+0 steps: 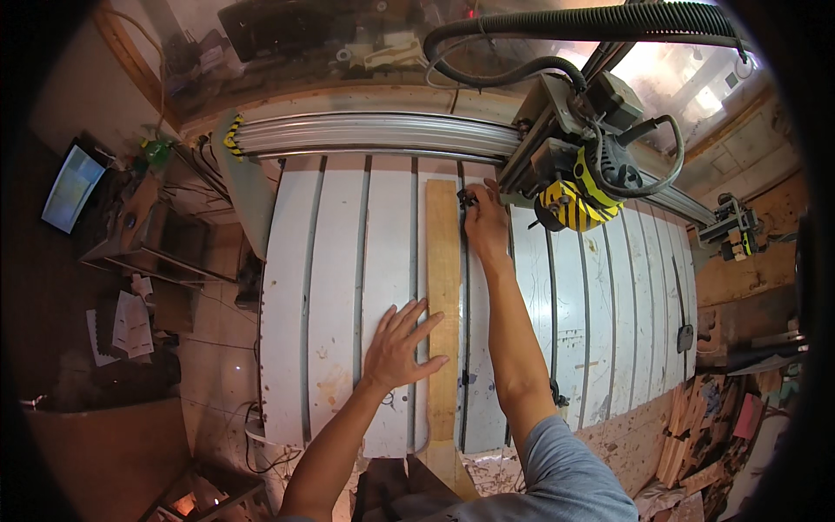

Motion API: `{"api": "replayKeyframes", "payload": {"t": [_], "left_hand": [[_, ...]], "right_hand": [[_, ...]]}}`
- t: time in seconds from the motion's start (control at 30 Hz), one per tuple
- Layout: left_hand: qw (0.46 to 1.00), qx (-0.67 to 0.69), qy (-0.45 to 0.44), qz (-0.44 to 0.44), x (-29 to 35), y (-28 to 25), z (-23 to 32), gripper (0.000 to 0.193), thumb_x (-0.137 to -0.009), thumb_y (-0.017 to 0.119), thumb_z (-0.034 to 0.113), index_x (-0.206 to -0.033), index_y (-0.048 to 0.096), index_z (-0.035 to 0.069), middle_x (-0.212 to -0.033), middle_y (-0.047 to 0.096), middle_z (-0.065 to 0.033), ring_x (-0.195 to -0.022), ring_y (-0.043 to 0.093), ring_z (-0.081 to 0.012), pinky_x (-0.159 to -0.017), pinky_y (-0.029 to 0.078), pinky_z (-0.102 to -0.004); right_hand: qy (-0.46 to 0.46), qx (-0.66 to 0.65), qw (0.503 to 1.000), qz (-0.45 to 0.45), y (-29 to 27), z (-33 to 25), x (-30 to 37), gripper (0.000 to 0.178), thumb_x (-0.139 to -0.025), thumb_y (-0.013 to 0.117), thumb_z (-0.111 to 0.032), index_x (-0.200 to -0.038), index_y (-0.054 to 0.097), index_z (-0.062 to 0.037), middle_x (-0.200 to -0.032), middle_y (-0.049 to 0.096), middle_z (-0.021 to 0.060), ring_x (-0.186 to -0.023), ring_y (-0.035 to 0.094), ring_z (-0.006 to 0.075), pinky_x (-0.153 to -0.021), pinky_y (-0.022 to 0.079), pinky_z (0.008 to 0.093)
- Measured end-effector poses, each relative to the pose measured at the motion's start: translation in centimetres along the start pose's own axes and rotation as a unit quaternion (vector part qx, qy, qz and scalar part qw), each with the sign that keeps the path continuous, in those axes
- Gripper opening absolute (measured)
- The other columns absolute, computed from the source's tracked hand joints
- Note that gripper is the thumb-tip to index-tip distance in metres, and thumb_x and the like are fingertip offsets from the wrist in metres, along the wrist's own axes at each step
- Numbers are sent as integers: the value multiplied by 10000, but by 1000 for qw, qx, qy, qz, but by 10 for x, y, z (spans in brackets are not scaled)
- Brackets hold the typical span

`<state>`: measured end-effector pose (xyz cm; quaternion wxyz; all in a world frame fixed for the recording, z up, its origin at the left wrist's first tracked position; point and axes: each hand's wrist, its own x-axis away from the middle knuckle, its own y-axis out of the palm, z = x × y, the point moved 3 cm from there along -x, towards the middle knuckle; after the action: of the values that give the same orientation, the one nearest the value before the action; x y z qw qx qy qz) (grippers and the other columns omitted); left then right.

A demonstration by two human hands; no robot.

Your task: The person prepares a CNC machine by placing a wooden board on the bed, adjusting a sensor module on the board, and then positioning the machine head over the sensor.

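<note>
A long, narrow wooden board (443,261) lies lengthwise on the white slotted bed (335,261) of a CNC router. My left hand (402,346) rests with spread fingers at the board's left edge, the thumb and a fingertip reaching onto its face. Farther off, beside the board's far right end, my right hand (487,219) has its fingers closed on a small black clamp (468,197). My fingers partly hide that clamp. Just right of this hand hangs the router spindle (578,202), with yellow and black stripes.
A metal gantry beam (374,135) spans the bed's far side, with a black corrugated hose (591,22) above. At left are a lit monitor (74,187) on a desk and papers (130,324). Wood offcuts (696,435) are piled at lower right.
</note>
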<state>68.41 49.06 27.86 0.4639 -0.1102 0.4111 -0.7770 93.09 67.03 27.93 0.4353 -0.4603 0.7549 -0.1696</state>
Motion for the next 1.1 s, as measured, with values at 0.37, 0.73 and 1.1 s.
{"api": "replayKeyframes", "payload": {"t": [0.37,0.73,1.1], "left_hand": [[1000,-3,2,-5,1,1,0,766,-841,792,543,-1493,594,193,-1567,514,-201,-1463,473,-367,-1239,296,-567],[1000,-1,-1,1,1,0,-1,776,-819,818,526,-1484,611,184,-1547,538,-195,-1466,471,-372,-1241,291,-564],[1000,-5,-1,12,0,-1,1,774,-812,824,516,-1480,617,186,-1536,550,-195,-1465,475,-362,-1244,289,-562]], "right_hand": [[71,-28,997,-3,5,4,-3,298,-928,590,-5,-1204,673,-78,-1141,668,193,-1067,643,421,-936,516,489],[49,-42,998,10,-6,-28,21,292,-874,617,-17,-1154,640,-94,-1115,635,158,-1047,639,427,-915,513,509],[48,4,998,-27,-23,-13,19,341,-883,664,-70,-1220,645,-117,-1135,621,186,-1005,658,407,-831,560,509]]}}
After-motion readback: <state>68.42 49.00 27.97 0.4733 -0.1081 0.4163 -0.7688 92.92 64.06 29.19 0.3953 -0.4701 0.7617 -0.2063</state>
